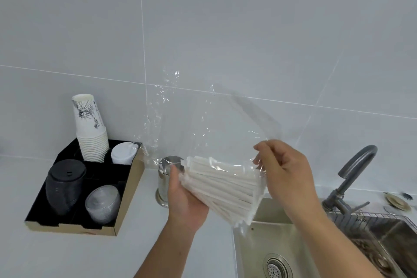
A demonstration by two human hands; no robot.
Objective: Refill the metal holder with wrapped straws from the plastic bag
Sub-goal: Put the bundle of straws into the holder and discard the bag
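A clear plastic bag (198, 124) hangs in the air over the counter, its loose upper part rising toward the wall. A bundle of white wrapped straws (225, 184) lies slanted in its lower end. My left hand (185, 201) cups the bundle from below through the plastic. My right hand (284, 171) pinches the bag's edge on the right, above the sink. The round metal holder (163, 184) stands on the counter just behind my left hand, partly hidden by it and the bag.
A black cardboard tray (126, 214) on the left carries stacked paper cups (90, 131), white lids (123, 153), black lids (65, 187) and clear lids (102, 204). A steel sink (255, 246) with a grey faucet (352, 174) and a wire rack (370, 216) lies to the right.
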